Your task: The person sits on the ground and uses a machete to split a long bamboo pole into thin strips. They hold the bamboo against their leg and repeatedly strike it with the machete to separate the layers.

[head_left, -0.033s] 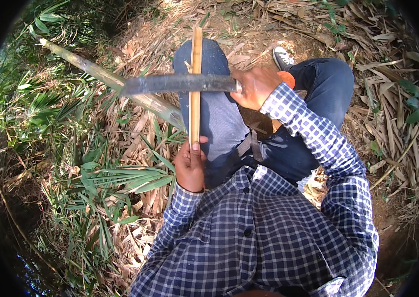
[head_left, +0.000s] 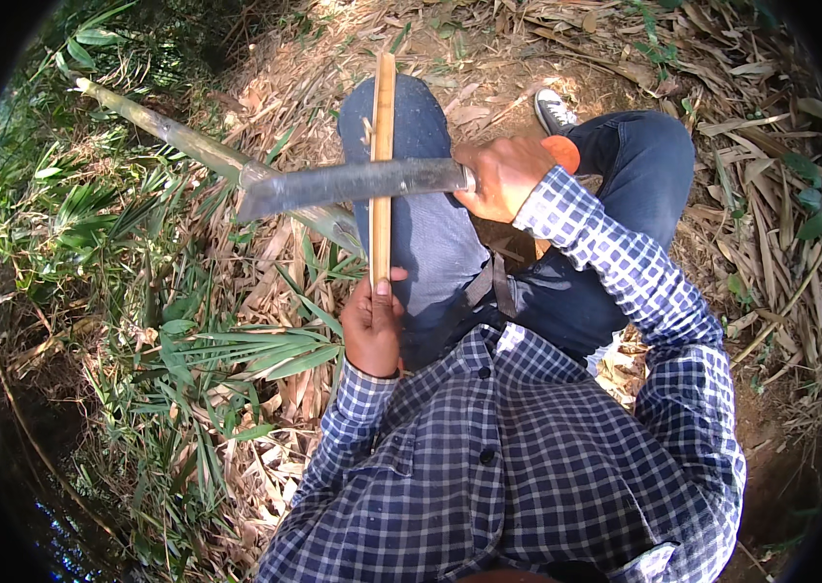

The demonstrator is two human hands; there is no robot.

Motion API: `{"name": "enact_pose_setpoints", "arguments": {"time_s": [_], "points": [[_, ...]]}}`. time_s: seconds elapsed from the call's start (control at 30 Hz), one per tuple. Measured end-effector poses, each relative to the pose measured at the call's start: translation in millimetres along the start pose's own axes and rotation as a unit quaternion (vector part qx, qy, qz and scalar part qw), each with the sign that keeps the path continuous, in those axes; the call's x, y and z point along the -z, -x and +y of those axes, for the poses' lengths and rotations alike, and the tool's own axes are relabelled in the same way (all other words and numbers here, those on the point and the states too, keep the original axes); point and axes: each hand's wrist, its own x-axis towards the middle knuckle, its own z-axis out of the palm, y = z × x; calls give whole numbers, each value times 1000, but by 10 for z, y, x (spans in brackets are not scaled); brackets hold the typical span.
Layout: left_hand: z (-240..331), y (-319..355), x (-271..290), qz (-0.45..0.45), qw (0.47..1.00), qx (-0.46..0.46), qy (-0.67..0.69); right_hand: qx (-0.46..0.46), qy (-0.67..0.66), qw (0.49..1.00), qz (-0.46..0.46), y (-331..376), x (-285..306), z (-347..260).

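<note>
Two hands (head_left: 373, 325) (head_left: 506, 177), one machete (head_left: 338, 185), one split bamboo strip (head_left: 383, 131), one pole (head_left: 182, 144), one shoe (head_left: 554, 111) and two dark shirt buttons (head_left: 486, 456) were visible.

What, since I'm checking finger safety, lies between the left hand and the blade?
The head view shows a stretch of the tan strip there, over the jeans.

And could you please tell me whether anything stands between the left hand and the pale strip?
Nothing visible does: the left hand grips the near end of the pale strip, thumb on top. Farther up, the machete in the right hand crosses the strip in this view, clear of the left hand.
</note>
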Motion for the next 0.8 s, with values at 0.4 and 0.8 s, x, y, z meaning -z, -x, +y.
{"name": "enact_pose_setpoints", "arguments": {"time_s": [0.4,0.8], "points": [[59,8,-26,1,999,-18,-28,-48,10,998,44,-313,58,225],[-86,41,1,-1,1000,-16,-16,10,31,999,-23,-311,169,204]]}}
